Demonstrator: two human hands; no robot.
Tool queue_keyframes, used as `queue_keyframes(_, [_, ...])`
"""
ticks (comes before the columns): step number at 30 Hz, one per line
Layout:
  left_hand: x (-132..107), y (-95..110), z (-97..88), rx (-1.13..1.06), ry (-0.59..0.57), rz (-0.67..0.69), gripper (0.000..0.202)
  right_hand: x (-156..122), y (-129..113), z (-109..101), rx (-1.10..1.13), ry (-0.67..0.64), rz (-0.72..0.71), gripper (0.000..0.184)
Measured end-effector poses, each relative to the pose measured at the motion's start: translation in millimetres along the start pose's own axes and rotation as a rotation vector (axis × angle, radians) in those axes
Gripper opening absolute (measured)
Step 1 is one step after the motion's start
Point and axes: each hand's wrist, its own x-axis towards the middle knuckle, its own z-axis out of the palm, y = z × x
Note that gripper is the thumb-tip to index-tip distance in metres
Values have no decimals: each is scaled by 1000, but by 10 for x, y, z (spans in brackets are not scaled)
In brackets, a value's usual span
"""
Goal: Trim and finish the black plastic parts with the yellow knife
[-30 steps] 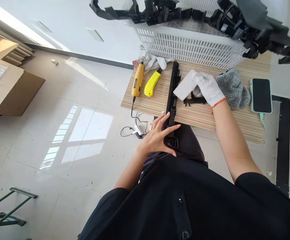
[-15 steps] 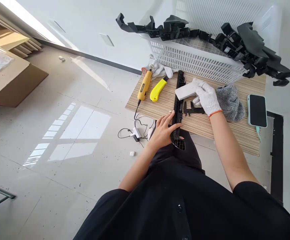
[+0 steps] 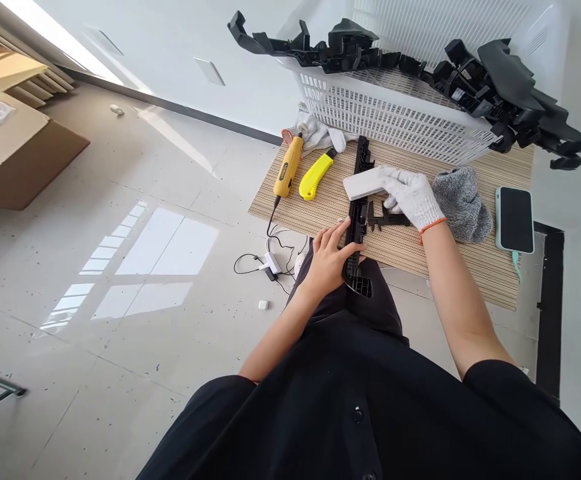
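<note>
item: long black plastic strip (image 3: 356, 223), running from under my left hand (image 3: 331, 257) out past my right hand (image 3: 407, 193).
left hand: bare, fingers closed over the strip's near end.
right hand: gloved, gripping a white block (image 3: 361, 185) laid across the strip.
handling, i judge: light, stiff, ribbed, possibly brittle; take it by the long edges.

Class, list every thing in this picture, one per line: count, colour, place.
table: one, striped wood, centre
basket: one, white, table's far edge
moulded parts: several, black, on the basket
long strip: one, black, across the table
block: one, white, over the long strip
power tool: one, yellow, table's left
knife: one, yellow, beside the power tool
phone: one, dark, table's right
cloth: one, grey, left of the phone
cardboard box: one, brown, floor at left
left hand: one, bare, gripping the long strip
right hand: one, white-gloved, holding the block
</note>
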Motion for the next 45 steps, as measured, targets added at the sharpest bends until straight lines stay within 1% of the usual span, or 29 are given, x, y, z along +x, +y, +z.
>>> queue_keyframes(2, [0,0,2,-2,3,-4,28,16,32,-52,1,63,-4,54])
queue_keyframes(4, [5,-4,7,-6,10,-10,28,15,67,-85,-40,70,-37,53])
queue_keyframes(6, [12,-7,11,-10,24,-12,28,-8,88,-79,-90,3,-72,49])
queue_keyframes(9, [22,0,9,-17,37,-9,28,-46,74,-22,-117,-160,-83,43])
queue_keyframes(10, [23,5,7,-18,36,-13,27,-49,62,-9,-113,-189,-68,41])
queue_keyframes(11, [22,11,5,-18,34,-19,27,-45,50,-9,-105,-189,-53,41])
queue_keyframes(12, [21,16,4,-17,32,-26,26,-36,41,-20,-97,-164,-39,41])
queue_keyframes(15, [14,20,8,-18,39,-27,26,-2,43,-104,-88,-27,-39,44])
queue_keyframes(17, [13,16,12,-23,40,-22,26,1,63,-140,-95,9,-56,45])
queue_keyframes(19, [17,12,11,-29,34,-24,25,-18,80,-114,-101,-33,-65,45])
queue_keyframes(23, [23,11,-5,-31,25,-28,25,-64,64,47,-125,-222,-88,41])
queue_keyframes(25, [21,5,-11,-23,24,-21,25,-68,43,76,-114,-246,-80,40])
queue_keyframes(27, [16,-6,-12,-18,23,-12,26,-59,36,27,-95,-195,-51,41])
queue_keyframes(31, [5,-31,-6,-26,14,-11,27,-22,84,-208,-82,-42,-31,45])
queue_keyframes(33, [3,-36,-2,-23,4,-14,28,-13,111,-279,-76,-1,-38,45])
queue_keyframes(34, [3,-36,1,-17,3,-13,29,-14,118,-282,-77,6,-41,46])
queue_keyframes(37, [6,-31,8,-2,17,-2,29,-34,100,-158,-94,-49,-52,45])
queue_keyframes(41, [9,-19,7,-14,22,-8,28,-58,48,70,-139,-179,-147,44])
queue_keyframes(43, [8,-18,2,-18,18,-14,28,-51,45,81,-138,-198,-164,43])
queue_keyframes(45, [7,-19,-3,-22,10,-19,28,-33,60,9,-136,-172,-138,43])
